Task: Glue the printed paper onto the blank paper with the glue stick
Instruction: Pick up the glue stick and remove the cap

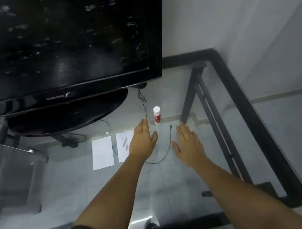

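Head cam faces fwd/down, close over glass table (203, 165).

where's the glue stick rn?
Head view: the glue stick stands upright on the glass table, just past the fingertips of the left hand, right of the printed paper and in front of the TV.
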Available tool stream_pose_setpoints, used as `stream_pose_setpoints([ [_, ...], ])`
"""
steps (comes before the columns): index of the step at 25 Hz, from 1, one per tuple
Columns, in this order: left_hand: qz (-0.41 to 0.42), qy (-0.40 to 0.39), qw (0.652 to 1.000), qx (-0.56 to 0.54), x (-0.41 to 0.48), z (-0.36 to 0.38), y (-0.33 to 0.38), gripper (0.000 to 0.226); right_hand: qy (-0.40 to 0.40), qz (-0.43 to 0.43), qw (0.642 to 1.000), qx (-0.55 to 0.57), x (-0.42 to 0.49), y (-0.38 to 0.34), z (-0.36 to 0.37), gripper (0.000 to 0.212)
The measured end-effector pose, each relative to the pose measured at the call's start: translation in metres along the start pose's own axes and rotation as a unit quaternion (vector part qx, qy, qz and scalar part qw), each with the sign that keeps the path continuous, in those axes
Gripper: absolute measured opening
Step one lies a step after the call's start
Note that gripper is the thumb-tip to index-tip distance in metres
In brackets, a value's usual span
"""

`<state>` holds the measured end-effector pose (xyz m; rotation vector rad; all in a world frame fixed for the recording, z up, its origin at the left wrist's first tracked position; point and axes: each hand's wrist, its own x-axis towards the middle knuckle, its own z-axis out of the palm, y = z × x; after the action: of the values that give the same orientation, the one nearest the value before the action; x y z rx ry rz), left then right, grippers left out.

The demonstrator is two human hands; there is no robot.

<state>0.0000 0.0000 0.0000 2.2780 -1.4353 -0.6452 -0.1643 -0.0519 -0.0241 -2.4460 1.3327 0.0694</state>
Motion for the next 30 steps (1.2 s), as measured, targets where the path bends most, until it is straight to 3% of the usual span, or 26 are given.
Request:
stream_pose_setpoints([
  [5,-0.045,0.067,0.992,-0.098,0.038,0.009,0.008,0.067,-0.010,0.009,1.000,-0.001,-0.002,0.013,0.030,0.064],
  [11,-0.036,0.083,0.985,-0.145,0.058,0.016,0.016,0.033,0.012,0.003,1.000,-0.012,0.001,0.018,0.038,0.065],
  [14,-0.022,0.071,0.980,-0.183,0.052,0.012,0.019,0.027,0.003,0.000,1.000,-0.008,0.002,0.017,0.037,0.063],
  [17,0.001,0.080,0.973,-0.214,0.034,0.005,0.020,0.028,0.057,0.024,0.989,0.133,0.007,0.014,0.019,0.052],
  [19,0.028,0.097,0.975,-0.199,0.023,0.002,0.018,0.031,0.102,0.094,0.937,0.321,0.018,0.011,-0.007,0.042],
  [21,0.054,0.109,0.975,-0.185,0.017,0.000,0.018,0.032,0.079,0.127,0.870,0.470,0.033,0.006,-0.033,0.040],
  [22,0.061,0.112,0.975,-0.184,0.015,0.000,0.018,0.032,0.053,0.117,0.855,0.503,0.040,0.002,-0.044,0.042],
  [26,0.078,0.096,0.979,-0.165,0.014,-0.003,0.022,0.032,0.015,0.040,0.889,0.456,0.058,-0.006,-0.064,0.034],
  [30,0.054,0.100,0.981,-0.155,0.009,-0.001,0.012,0.035,0.002,0.053,0.870,0.491,0.073,-0.003,-0.063,0.029],
])
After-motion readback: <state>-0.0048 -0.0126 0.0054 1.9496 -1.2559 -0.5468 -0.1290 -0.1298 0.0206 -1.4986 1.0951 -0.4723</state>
